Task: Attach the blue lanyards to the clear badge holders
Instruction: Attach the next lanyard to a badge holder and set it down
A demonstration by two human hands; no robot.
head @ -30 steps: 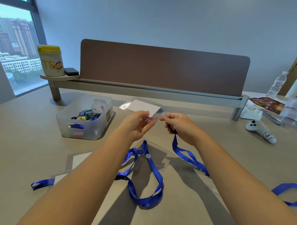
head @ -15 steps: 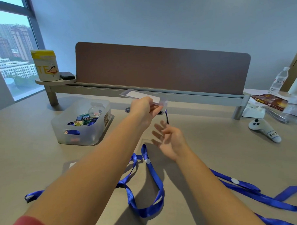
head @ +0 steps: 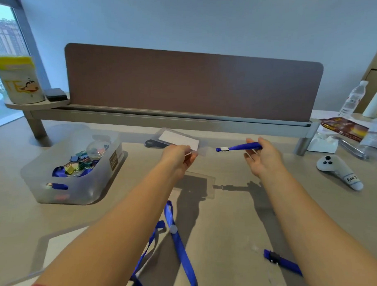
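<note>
Head view, badge holder (head: 179, 140) in left hand (head: 178, 158), lanyard (head: 238, 147) in right hand (head: 265, 159)

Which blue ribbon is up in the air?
The blue lanyard strap pinched in the right hand, pointing at the clear badge holder. The other blue lanyards lie on the table.

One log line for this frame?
left hand: holds badge holder | right hand: holds lanyard end | clip and holder apart | not attached
</note>
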